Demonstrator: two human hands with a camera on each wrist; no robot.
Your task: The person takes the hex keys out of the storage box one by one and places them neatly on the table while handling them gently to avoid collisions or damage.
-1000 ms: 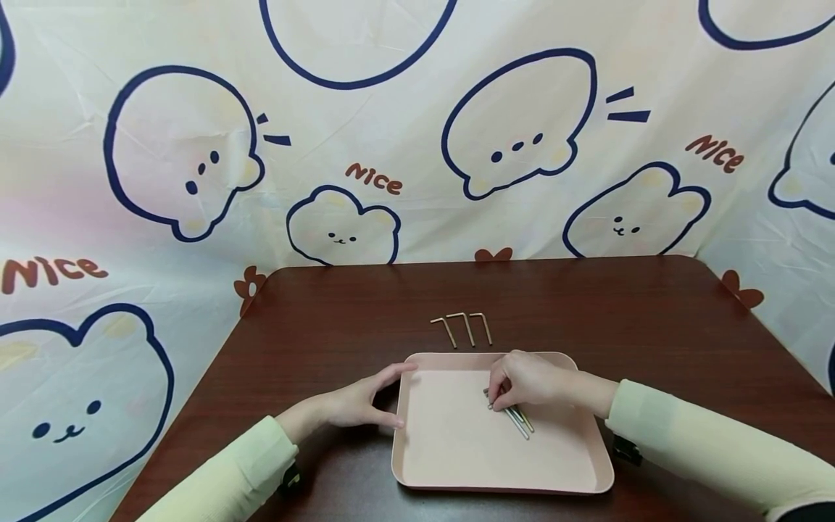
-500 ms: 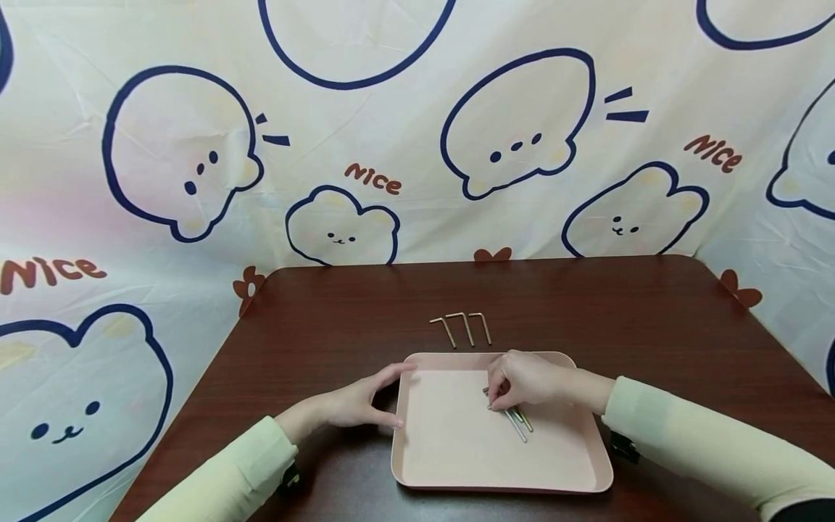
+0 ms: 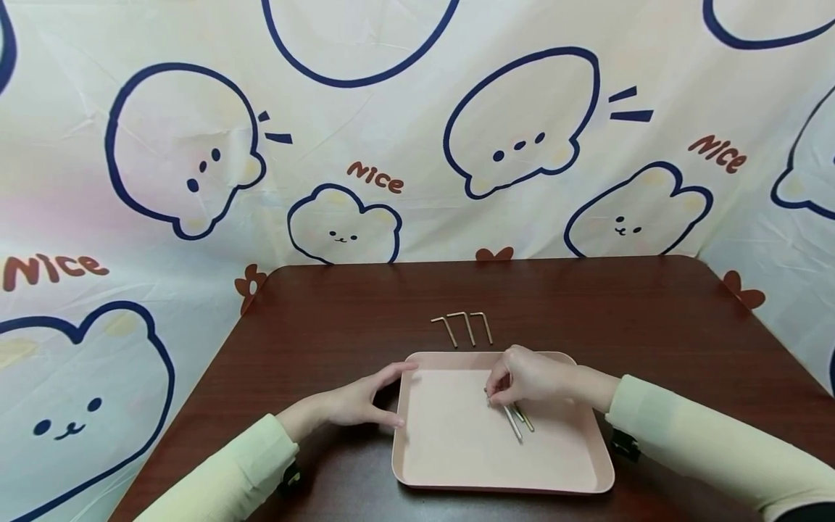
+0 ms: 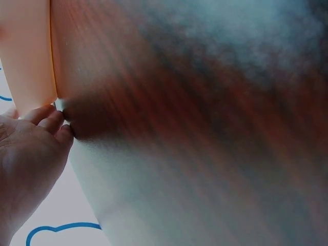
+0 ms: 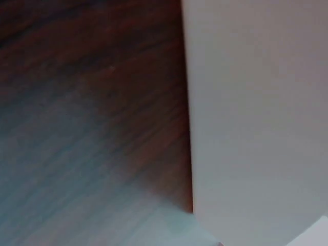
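In the head view my right hand (image 3: 531, 377) is over the right half of a pale pink tray (image 3: 450, 449). Its thumb and fingertips pinch the upper end of a silver hex key (image 3: 512, 425), whose long arm slants down toward the front. Beside that, partly hidden by the hand, lie other hex keys (image 3: 526, 420), one of them gold-toned. My left hand (image 3: 352, 402) rests at the tray's left rim, thumb and fingers spread and relaxed. The left wrist view shows the same left hand (image 4: 33, 159) with its fingertips at the tray's edge (image 4: 28, 56).
Three L-shaped hex keys (image 3: 467, 330) lie in a row on the dark wooden table (image 3: 339, 312), just behind the tray. A printed cloth (image 3: 417, 145) hangs around the table's back and sides. Only the tray's outer side (image 5: 256, 118) and tabletop fill the right wrist view.
My right hand has lifted very slightly, and the silver hex key's lower end has swung a little to the left. The left hand stays at the tray's rim.
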